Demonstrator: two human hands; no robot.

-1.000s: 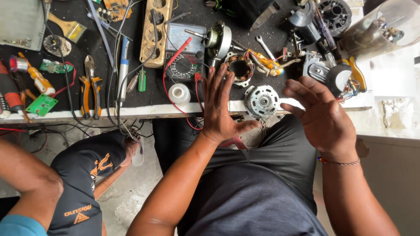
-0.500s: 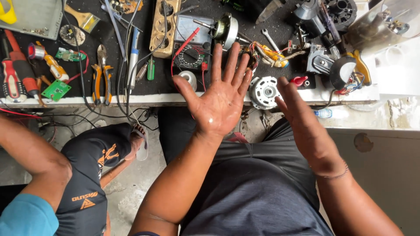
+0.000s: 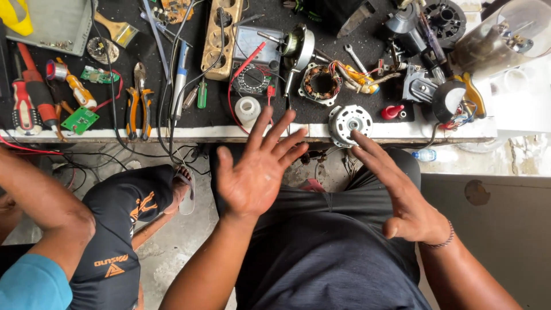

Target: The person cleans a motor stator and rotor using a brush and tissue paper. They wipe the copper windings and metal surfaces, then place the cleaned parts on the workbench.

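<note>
Seated at the near edge of a cluttered repair counter (image 3: 189,133), I hold both hands up over my lap, neither holding anything. My left hand (image 3: 255,172) is spread wide, palm facing me, fingers fanned and pointing toward the far side; its grip is fully wide and touches nothing. My right hand (image 3: 402,195) is turned edge-on, fingers straight and together, thumb tucked near the wrist, where a thin bracelet (image 3: 439,242) sits; its grip is likewise wide and bare. The fingertips of that hand point at a round silver motor end cap (image 3: 350,122) resting at the counter's near edge, the nearest thing to either hand, though I cannot tell whether they touch it. Just beyond it, farther from me, lies a copper-wound stator (image 3: 321,83). To the left of the end cap stands a small white plastic cap (image 3: 248,109), with a black dial multimeter (image 3: 252,77) behind it and a red lead trailing across. Farther left lie orange-handled pliers (image 3: 138,106), a green-handled screwdriver (image 3: 202,95), a small green circuit board (image 3: 79,119) and a red-handled tool (image 3: 26,97). A wooden power strip (image 3: 221,34) lies at the far side. On the right, a small red cap (image 3: 392,112) sits near the edge and a clear blender jar (image 3: 499,34) lies on its side. At left, another person's knee in dark shorts (image 3: 120,229) sits beside mine.
</note>
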